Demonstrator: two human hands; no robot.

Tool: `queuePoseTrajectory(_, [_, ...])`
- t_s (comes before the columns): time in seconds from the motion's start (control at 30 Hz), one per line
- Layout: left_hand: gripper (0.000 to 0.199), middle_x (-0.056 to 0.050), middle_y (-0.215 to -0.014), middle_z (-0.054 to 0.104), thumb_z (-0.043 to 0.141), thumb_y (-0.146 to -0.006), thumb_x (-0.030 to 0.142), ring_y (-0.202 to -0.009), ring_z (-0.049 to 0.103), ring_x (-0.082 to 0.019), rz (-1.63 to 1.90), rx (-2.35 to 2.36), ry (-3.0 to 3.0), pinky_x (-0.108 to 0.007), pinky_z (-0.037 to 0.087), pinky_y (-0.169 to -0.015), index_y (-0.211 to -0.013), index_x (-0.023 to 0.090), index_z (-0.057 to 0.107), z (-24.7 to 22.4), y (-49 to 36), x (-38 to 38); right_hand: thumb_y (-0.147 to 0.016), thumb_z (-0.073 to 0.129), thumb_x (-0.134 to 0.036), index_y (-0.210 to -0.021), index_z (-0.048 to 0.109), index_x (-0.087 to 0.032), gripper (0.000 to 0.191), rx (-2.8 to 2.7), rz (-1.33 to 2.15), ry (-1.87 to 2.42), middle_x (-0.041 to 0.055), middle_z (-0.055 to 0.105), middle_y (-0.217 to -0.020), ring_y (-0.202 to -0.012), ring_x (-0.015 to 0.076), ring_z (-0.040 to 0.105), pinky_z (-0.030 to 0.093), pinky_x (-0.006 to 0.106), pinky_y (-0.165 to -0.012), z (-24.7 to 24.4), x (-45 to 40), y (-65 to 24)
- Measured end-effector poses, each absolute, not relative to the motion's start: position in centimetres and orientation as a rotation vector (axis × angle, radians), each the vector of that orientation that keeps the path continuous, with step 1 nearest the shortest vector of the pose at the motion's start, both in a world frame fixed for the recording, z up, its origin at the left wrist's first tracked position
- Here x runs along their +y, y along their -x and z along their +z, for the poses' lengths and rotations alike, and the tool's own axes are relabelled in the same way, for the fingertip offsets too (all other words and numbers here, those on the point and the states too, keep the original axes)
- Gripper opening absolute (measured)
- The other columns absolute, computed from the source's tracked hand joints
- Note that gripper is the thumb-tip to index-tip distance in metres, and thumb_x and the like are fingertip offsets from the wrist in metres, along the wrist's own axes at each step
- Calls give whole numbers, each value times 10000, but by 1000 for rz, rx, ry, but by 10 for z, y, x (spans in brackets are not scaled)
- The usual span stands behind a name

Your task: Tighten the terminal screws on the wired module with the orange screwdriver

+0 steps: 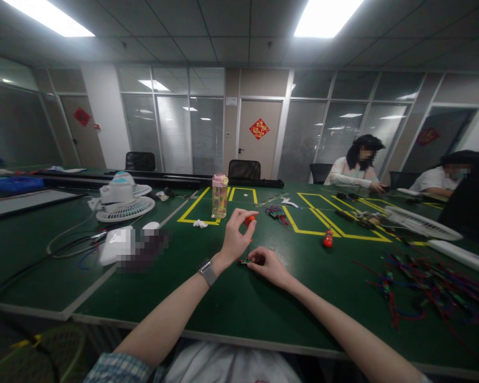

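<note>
My left hand (236,234) is raised over the table, its thumb and fingers closed round the orange handle of a small screwdriver (251,218). The thin dark shaft points down toward a small green circuit board (244,261). Low on the table, my right hand (269,267) pinches that board at its right side. Whether the screwdriver's tip touches the board is too small to tell. A red-orange, bulb-shaped object (328,239) stands to the right of both hands.
A pink-lidded bottle (219,197) stands beyond my left hand. White fans (125,205) and cables lie left. Bundled wires with boards (427,287) spread at right, with a smaller wire bundle (277,214) ahead. Yellow tape marks the green table (223,298). Two people sit at far right.
</note>
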State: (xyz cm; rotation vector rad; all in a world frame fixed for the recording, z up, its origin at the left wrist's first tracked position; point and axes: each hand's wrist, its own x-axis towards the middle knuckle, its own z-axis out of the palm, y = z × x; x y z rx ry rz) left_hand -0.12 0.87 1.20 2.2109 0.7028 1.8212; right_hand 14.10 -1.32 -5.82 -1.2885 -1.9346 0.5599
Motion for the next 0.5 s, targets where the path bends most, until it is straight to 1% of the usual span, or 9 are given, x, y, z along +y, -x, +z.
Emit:
queuePoseTrajectory(0.23, [260, -53, -1010, 603, 429, -925, 216, -946, 560, -162, 1794, 668, -2196, -298, 447, -847, -1111, 205, 609, 13, 2, 8, -700, 634, -105, -825, 665, -139, 133, -1955, 538, 1268, 13, 629, -740, -673, 124, 555, 445, 233, -631, -61, -13, -143])
queuePoseTrajectory(0.4, [211, -41, -917, 572, 503, -892, 232, -841, 552, -146, 1830, 689, -2204, -271, 456, -765, -1054, 207, 636, 11, 0, 8, -692, 638, -105, -807, 660, -143, 123, -1942, 523, 1293, 8, 626, -716, -645, 120, 551, 435, 226, -605, -60, -13, -142])
queuePoseTrajectory(0.5, [201, -38, -910, 554, 515, -885, 236, -847, 548, -147, 1831, 692, -2199, -270, 454, -772, -1038, 212, 643, 11, 1, 8, -688, 636, -104, -808, 660, -142, 128, -1940, 526, 1291, 6, 617, -709, -638, 118, 545, 429, 224, -600, -59, -14, -142])
